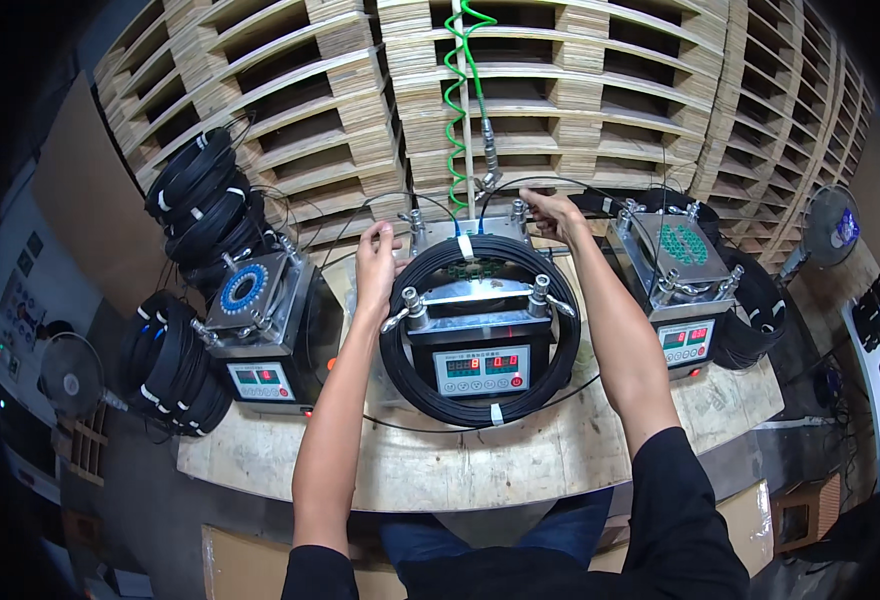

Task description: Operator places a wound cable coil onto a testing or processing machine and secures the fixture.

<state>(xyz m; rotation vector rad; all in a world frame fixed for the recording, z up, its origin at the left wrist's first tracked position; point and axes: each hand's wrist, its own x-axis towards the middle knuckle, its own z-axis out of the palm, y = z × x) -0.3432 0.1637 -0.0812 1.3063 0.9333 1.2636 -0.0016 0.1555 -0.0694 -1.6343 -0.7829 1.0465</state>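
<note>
A black cable coil (392, 345), bound with white ties, hangs around the front of the middle polishing machine (480, 372), with its lit red and green display showing through the ring. Two blue-ended connectors (457, 228) run into the machine's top plate from thin black leads. My left hand (375, 265) is beside the coil's upper left, fingers curled in toward the thumb; what they may hold is hidden. My right hand (554, 216) reaches to the machine's rear right corner post (519, 209), fingers bent together, and whether they grip its lever or a lead is unclear.
Similar machines stand at left (260, 345) and right (685, 290) on the wooden table (550, 465). Black cable coils are heaped at far left (195, 200) and right (750, 310). Behind rise stacked pallets (600, 90); a green spiral hose (453, 100) hangs down. Loose leads arc across.
</note>
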